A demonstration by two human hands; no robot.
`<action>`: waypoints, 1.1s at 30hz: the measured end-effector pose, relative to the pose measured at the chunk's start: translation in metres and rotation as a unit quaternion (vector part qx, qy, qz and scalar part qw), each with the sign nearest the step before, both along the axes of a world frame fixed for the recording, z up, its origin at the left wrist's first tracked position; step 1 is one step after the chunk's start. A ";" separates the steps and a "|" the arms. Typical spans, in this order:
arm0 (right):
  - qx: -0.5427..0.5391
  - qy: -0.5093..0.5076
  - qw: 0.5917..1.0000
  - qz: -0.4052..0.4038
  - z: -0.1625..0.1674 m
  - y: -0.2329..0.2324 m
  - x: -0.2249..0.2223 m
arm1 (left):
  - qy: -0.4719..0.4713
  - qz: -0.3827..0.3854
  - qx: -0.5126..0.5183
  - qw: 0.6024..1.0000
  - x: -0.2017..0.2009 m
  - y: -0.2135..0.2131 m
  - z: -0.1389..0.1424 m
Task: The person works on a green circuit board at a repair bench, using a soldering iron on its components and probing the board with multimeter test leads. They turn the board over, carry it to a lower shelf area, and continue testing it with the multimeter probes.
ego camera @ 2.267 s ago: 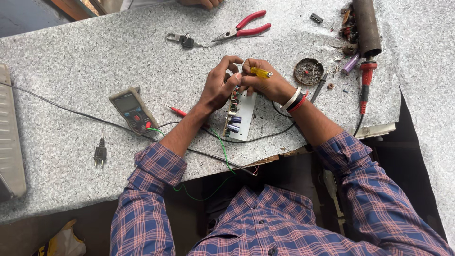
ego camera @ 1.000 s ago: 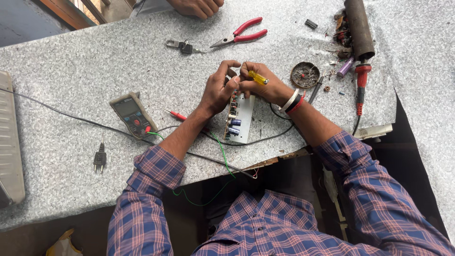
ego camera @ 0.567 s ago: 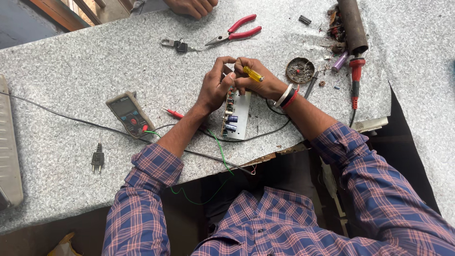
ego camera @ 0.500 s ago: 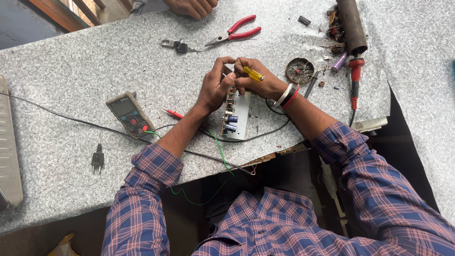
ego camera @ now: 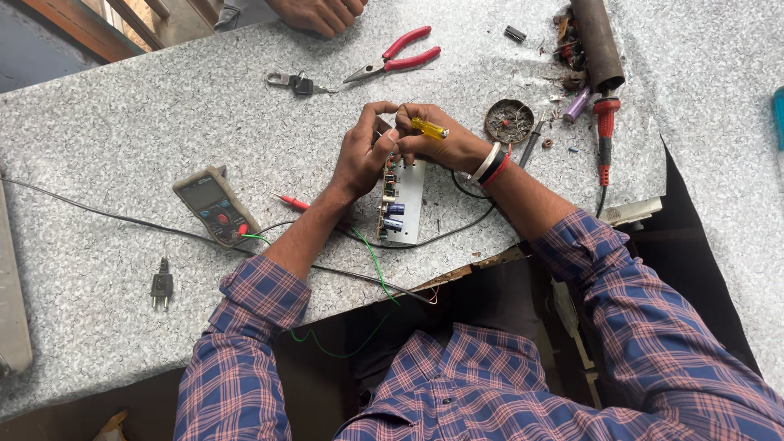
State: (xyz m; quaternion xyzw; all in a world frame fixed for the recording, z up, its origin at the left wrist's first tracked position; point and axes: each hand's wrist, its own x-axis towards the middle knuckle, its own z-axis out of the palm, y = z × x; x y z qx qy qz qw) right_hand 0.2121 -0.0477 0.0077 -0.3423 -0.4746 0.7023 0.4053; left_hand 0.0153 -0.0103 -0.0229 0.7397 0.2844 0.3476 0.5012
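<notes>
Pale circuit board (ego camera: 403, 204) with blue capacitors at frame centre on speckled grey desk (ego camera: 122, 122), upper end lifted. Left hand (ego camera: 363, 151) fingers curled, gripping board's top; right hand (ego camera: 441, 145) fingers pinching yellow-handled screwdriver (ego camera: 428, 128). Same grip as half a second earlier, hardly shifted. Multimeter (ego camera: 215, 204) at left; red pliers (ego camera: 396, 55) above.
</notes>
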 end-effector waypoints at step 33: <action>0.113 -0.170 0.977 -0.066 -0.005 -0.003 -0.005 | 0.021 0.013 0.011 1.000 0.001 0.000 0.005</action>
